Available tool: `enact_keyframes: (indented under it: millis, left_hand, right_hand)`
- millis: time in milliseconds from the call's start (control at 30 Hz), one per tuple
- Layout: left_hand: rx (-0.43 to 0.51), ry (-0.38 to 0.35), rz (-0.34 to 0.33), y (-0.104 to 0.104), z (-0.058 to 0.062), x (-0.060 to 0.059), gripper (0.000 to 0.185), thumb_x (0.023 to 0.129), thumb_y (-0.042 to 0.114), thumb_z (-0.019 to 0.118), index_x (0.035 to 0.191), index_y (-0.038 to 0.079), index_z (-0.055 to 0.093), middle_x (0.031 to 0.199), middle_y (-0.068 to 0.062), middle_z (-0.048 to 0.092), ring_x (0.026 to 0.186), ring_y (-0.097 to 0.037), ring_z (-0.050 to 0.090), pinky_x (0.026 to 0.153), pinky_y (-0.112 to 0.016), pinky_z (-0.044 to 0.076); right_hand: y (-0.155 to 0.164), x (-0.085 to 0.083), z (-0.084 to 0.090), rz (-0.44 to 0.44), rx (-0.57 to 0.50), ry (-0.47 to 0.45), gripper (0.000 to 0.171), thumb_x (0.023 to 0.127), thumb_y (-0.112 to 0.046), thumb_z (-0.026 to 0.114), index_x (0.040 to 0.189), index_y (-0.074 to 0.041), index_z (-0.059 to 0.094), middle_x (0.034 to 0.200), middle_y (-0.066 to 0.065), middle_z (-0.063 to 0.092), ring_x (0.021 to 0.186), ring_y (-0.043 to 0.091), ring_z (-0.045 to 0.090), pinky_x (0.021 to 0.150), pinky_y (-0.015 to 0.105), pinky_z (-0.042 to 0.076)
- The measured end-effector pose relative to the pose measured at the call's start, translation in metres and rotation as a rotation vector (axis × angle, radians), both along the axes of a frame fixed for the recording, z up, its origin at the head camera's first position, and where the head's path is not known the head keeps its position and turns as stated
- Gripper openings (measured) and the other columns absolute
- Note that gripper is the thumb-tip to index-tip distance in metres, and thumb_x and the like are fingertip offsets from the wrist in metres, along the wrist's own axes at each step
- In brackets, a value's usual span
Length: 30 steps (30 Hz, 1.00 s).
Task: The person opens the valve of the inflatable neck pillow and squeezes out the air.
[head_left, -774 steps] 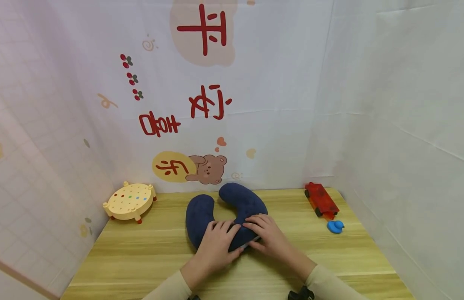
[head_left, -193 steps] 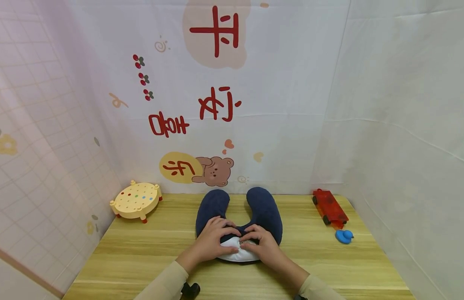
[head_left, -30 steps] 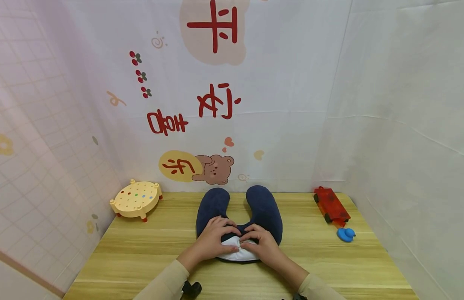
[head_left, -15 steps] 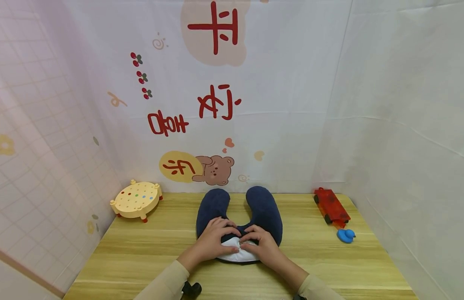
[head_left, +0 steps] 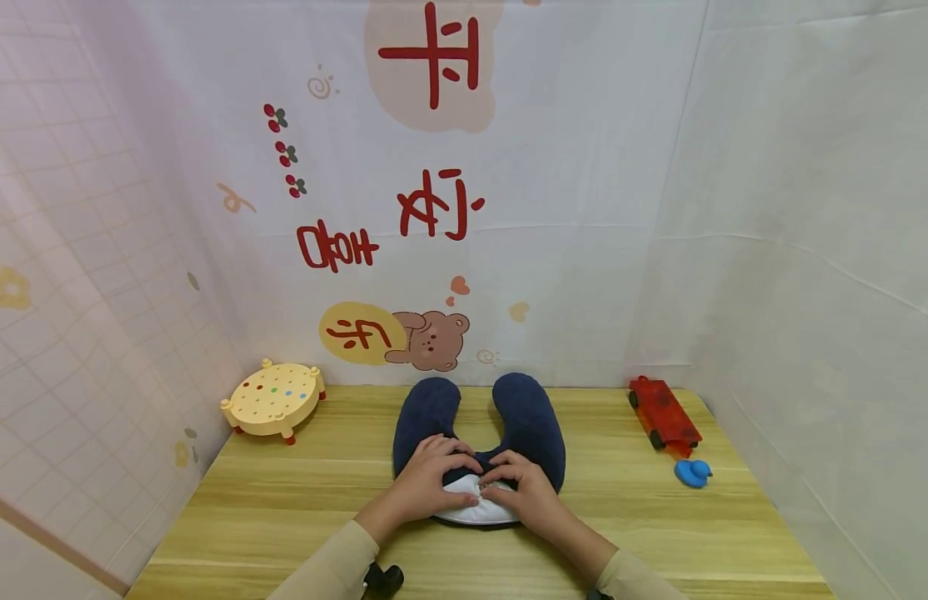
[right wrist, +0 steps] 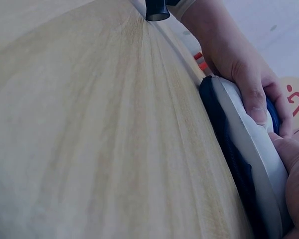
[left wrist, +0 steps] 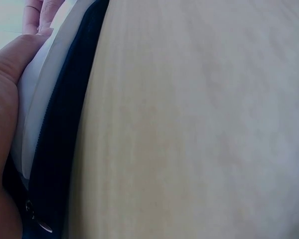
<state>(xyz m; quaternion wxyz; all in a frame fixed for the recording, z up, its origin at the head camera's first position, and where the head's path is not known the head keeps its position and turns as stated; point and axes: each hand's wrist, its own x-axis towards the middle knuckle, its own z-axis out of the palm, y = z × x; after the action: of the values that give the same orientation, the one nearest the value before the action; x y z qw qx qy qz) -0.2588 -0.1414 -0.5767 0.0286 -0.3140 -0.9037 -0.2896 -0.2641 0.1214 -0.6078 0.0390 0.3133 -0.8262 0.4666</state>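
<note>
Navy plush covers the U-shaped neck pillow, which I see lying flat on the light wooden table, near the middle, its two rounded ends pointing away toward the printed cloth backdrop. At the near bend of the U the cover is parted, and a white inner cushion bulges out through the opening. My left wrist view shows that white filling pressed against a dark edge of the cover with a zipper line running along it; the right wrist view shows the same white layer above the navy rim.

My left hand rests on the left side of the opening, fingers curled and grasping the cover and filling. My right hand does likewise on the right side, its fingertips meeting the left hand's over the white cushion.

Off to the left stands a round cream toy stool with coloured dots. At the right edge lie a red toy truck and, just beside it, a small blue duck.
</note>
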Motion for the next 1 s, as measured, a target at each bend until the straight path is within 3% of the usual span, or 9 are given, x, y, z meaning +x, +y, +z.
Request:
enact_keyframes:
  millis: [1000]
  left_hand:
    - [0.037, -0.027, -0.003, 0.0003, 0.0011, 0.0013, 0.038, 0.094, 0.053, 0.088, 0.125, 0.034, 0.079, 0.143, 0.006, 0.064, 0.15, -0.032, 0.047, 0.128, -0.068, 0.024]
  right_hand:
    - [-0.0005, 0.001, 0.0008, -0.01, -0.01, -0.055, 0.011, 0.096, -0.027, 0.089, 0.104, -0.033, 0.087, 0.119, -0.01, 0.071, 0.119, 0.021, 0.066, 0.105, 0.033, 0.054]
